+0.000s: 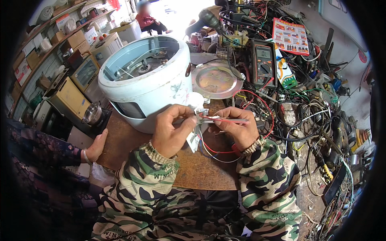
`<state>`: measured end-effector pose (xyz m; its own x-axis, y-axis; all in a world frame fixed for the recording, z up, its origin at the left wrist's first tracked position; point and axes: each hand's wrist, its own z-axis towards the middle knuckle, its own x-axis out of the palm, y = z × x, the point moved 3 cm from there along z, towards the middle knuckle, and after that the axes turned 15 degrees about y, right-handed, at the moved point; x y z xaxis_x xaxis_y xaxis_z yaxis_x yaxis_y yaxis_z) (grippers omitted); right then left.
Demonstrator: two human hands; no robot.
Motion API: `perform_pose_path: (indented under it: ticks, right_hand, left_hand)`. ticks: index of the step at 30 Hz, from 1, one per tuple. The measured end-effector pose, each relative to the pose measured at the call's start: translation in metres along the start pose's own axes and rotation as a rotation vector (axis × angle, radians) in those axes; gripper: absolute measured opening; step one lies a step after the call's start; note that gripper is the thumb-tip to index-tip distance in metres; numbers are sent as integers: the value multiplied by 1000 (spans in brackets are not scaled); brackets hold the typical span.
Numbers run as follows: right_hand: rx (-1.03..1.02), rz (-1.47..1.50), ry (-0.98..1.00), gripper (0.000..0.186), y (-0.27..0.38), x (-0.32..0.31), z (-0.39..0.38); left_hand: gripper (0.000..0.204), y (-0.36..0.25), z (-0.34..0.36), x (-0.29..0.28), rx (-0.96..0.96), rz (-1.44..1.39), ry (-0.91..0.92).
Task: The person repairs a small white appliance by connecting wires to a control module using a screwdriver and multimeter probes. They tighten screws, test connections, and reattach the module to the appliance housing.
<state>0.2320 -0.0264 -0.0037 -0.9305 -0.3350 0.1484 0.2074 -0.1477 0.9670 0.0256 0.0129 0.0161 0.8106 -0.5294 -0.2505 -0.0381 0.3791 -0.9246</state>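
Bracket held above the surface, beside the tub: left hand pinching it, right hand apparently pinching red wire; step judged wiring, next calling for steady hold, careful placement.

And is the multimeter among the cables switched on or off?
On: the multimeter has dark characters showing on its display.

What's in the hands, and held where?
Left hand pinches a small white part near its top; right hand grips a slim metal piece toward its right end.
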Motion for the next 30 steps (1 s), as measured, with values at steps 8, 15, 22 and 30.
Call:
perform_pose_path:
  ticks: [8, 15, 22, 30]
  right_hand:
    - [33, 191, 2, 20, 6, 8, -1]
    - [41, 212, 70, 22, 4, 6, -1]
    - [25, 253, 73, 20, 5, 4, -2]
    - [44, 273, 83, 22, 5, 5, -3]
  left_hand:
    - [33, 0, 3, -4, -11, -144, 134]
    - [33, 8, 2, -3, -25, -254, 201]
    - [34, 13, 4, -7, -4, -228, 210]
    - [32, 17, 5, -7, 0, -238, 195]
